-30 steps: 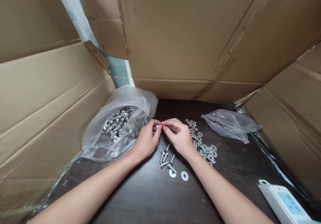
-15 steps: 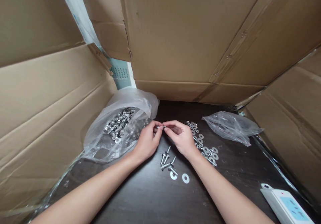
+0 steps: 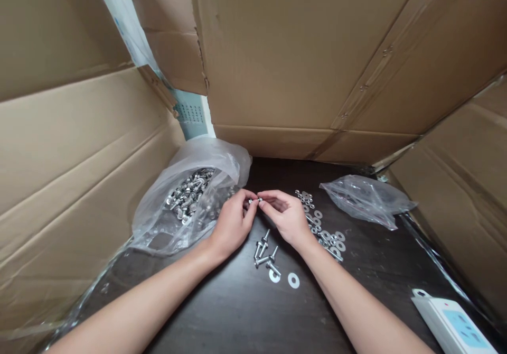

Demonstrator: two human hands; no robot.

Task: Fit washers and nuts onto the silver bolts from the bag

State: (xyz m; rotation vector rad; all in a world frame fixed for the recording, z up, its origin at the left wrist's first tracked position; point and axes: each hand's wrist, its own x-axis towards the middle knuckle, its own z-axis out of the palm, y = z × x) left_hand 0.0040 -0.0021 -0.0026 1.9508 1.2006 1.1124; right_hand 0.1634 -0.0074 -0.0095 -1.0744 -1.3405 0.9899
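My left hand (image 3: 234,217) is closed in a pinch on a small bolt (image 3: 251,201), most of it hidden by the fingers. Thumb and forefinger of my right hand (image 3: 285,214) pinch a small nut (image 3: 260,199) at the bolt's end. The fingertips of both hands nearly meet above the dark table. Below them lie several bolts (image 3: 262,251) with parts fitted on their shanks. One flat washer (image 3: 293,280) lies apart, and another is partly under a bolt. Beside my right wrist spread loose washers (image 3: 339,236), nuts (image 3: 307,198) and bolts.
An open plastic bag (image 3: 154,211) full of metal hardware (image 3: 192,190) stands left of my hands. A flattened clear bag (image 3: 364,201) lies at the right. A white power strip (image 3: 443,317) sits near the front right. Cardboard walls (image 3: 297,53) enclose the table (image 3: 214,311).
Both hands stay in almost the same place. The nut at my right fingertips shows a little more now; the loose parts lie as before.
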